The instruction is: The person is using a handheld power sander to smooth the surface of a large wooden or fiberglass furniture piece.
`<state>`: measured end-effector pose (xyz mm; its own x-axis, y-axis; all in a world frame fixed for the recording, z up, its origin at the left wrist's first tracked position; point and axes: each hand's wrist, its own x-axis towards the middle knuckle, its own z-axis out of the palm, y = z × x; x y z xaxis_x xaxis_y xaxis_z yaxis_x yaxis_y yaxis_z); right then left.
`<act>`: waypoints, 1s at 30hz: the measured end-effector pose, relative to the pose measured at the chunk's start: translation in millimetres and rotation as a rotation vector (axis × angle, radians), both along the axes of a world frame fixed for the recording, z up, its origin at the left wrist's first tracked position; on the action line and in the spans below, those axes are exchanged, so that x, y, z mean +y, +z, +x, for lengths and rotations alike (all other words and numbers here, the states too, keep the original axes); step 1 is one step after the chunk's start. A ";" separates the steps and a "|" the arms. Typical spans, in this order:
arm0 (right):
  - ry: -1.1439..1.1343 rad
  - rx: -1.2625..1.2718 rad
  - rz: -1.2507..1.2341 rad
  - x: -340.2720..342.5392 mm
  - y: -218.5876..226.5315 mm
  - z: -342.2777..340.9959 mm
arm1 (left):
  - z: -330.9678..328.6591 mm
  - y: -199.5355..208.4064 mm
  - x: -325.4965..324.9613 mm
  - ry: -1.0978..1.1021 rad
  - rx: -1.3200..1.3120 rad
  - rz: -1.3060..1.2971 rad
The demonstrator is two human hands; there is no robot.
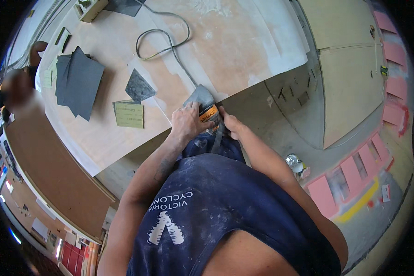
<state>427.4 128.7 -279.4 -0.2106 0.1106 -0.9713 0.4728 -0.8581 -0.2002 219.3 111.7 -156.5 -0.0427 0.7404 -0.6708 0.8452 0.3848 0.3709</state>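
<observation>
My left hand is wrapped over an orange-and-black corded sander, its thumb across the orange side. A flat grey face of the sander points up and away from me. On the sander's other side my right hand is closed against its edge, with the fingertips partly hidden. The sander is held close to my body at the near edge of a pale table. Its cord loops over the tabletop. Left of my hands lie a worn grey piece of sandpaper and a green-backed piece.
A stack of dark sandpaper sheets lies farther left on the table. At the far left are a person and a brown bench. Large pale panels, pink pieces and a metal can are to the right.
</observation>
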 end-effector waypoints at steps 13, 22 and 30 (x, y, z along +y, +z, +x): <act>-0.642 0.147 0.317 -22.6 107.7 -71.9 | -72.2 16.3 -54.7 0.504 -0.459 0.165; -0.147 0.311 0.930 10.0 149.8 -105.6 | -109.7 1.6 -46.7 0.861 -0.953 0.218; 0.395 0.208 1.140 -20.5 113.1 -106.1 | -108.2 -40.6 -47.9 0.713 -0.627 0.195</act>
